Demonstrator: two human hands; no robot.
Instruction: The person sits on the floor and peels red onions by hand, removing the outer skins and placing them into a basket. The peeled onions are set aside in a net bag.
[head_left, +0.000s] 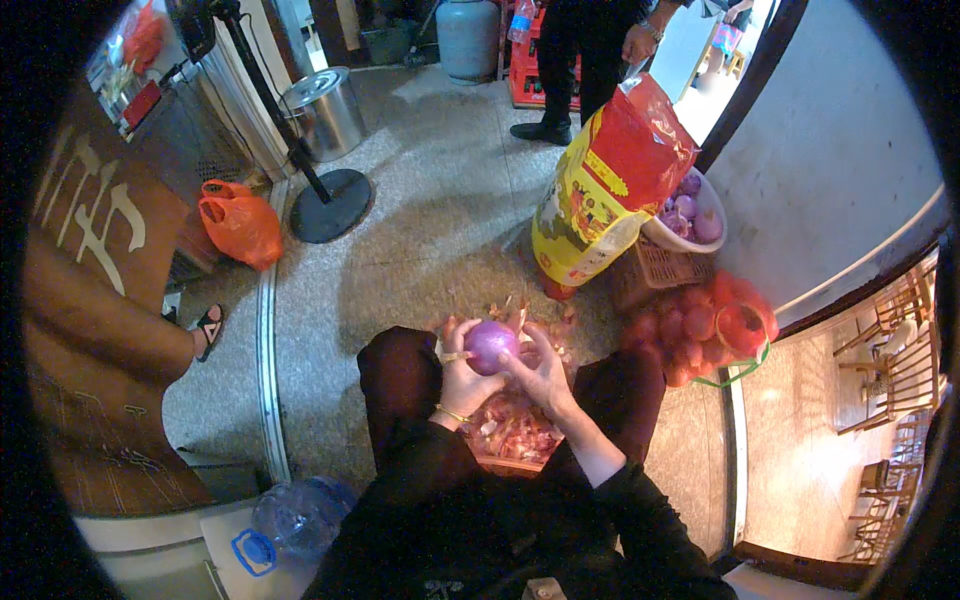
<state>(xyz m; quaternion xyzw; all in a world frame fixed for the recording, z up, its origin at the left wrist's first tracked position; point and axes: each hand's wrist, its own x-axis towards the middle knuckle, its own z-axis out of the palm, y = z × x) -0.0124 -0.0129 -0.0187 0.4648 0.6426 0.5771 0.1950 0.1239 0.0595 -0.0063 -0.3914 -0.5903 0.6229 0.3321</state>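
Observation:
A peeled purple onion (493, 347) is held up between my two hands, over a container of onion skins (517, 435) between my knees. My left hand (466, 375) grips the onion from its left side, by the stem end that points left. My right hand (541, 367) has its thumb against the onion's lower right, with the fingers raised beside it; a small piece may be between them, but I cannot tell. Ahead on the right, a white bowl (721, 225) of peeled purple onions rests on a brown plastic crate (671, 266). A red mesh sack of onions (686, 330) lies near my right knee.
A person (559, 67) in dark trousers stands ahead beside a tall red and yellow sack (592, 202). Leftward are a black stand's round base (331, 205), an orange plastic bag (241, 225) and a lidded steel pot (326, 112). A large clear water bottle (300, 517) lies behind left.

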